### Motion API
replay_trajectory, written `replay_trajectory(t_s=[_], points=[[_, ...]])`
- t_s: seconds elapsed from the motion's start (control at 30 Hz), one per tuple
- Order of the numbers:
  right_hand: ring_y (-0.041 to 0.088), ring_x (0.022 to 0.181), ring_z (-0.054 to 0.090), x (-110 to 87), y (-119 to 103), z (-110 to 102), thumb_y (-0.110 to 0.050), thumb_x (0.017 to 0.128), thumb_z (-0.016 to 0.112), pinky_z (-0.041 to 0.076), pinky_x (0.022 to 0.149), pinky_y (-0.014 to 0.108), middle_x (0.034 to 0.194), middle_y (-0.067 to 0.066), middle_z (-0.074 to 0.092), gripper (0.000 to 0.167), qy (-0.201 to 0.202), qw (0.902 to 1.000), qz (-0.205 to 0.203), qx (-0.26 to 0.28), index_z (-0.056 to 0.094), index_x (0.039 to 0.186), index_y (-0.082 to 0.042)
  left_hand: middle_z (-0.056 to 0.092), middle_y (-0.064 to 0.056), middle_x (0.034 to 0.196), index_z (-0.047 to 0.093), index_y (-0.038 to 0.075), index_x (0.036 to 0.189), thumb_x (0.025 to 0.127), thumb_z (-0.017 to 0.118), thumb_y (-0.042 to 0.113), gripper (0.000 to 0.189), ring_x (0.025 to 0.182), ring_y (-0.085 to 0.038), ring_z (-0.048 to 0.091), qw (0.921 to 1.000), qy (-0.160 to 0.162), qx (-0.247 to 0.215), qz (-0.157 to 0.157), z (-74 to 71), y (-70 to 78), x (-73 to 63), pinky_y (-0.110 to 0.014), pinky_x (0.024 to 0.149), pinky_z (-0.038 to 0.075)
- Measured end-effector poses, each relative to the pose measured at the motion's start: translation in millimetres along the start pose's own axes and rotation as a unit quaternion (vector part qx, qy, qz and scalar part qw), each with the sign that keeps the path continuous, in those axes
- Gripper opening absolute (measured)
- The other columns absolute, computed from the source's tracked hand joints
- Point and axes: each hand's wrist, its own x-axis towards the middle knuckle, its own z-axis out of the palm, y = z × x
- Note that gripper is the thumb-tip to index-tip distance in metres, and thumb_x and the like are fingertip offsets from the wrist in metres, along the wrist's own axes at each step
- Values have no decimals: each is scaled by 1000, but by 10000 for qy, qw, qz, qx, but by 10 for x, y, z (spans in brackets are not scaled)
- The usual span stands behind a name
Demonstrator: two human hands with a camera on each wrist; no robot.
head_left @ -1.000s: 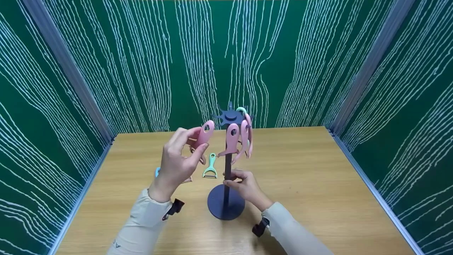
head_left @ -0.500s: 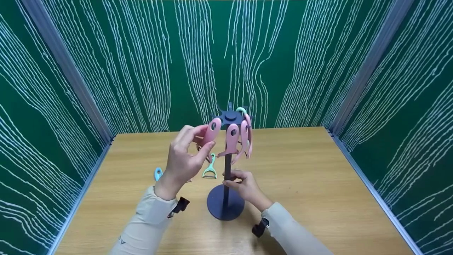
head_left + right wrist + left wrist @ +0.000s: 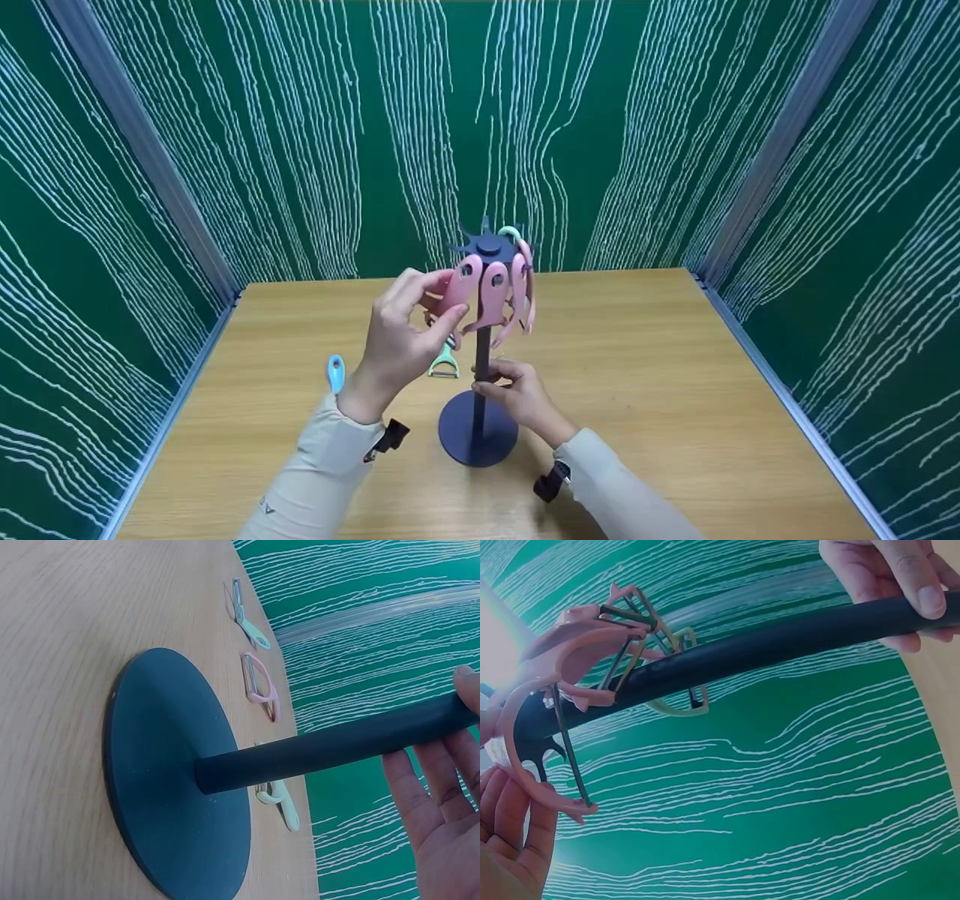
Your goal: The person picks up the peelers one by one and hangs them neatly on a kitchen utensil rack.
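A pink, hole-handled peeler is being pinched by the left hand, nearer than before to the dark stand being gripped by the right hand.

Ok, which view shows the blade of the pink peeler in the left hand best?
The left wrist: the blade spans the pink peeler close up, unobstructed. The head view shows mainly its handle, blade hard to make out; the right wrist view misses both.

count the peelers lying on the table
3: in the head view, a blue peeler leftmost, a green peeler left of the dark pole; in the right wrist view, a pink peeler between them. More may be hidden behind the left hand.
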Motion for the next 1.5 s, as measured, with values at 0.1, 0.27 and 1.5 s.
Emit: replay_trajectory(t_s=[0.1,0.27,1.5], points=[[6,90,68,3,5,12,1,94,80,60,77,21,104,23,75,21,44,10000,-28,18,79,115,6,72,-12,100,73,-3,123,88,89,2,39,77,-20,74,9999,3,-64,-114,17,8,-8,-28,69,64],[7,89,67,7,15,20,1,94,80,60,76,21,101,21,74,18,89,9999,-93,-45,80,112,4,74,-12,100,73,-2,121,87,91,5,39,74,-18,73,9992,-102,-260,-288,52,34,-9,-28,68,64],[9,88,68,2,6,17,1,95,79,62,77,23,97,17,76,19,85,9998,-37,-153,80,114,4,75,-9,102,72,0,121,82,95,6,46,93,-22,72,9976,-319,178,-580,-311,-323,-367,-32,78,64]])
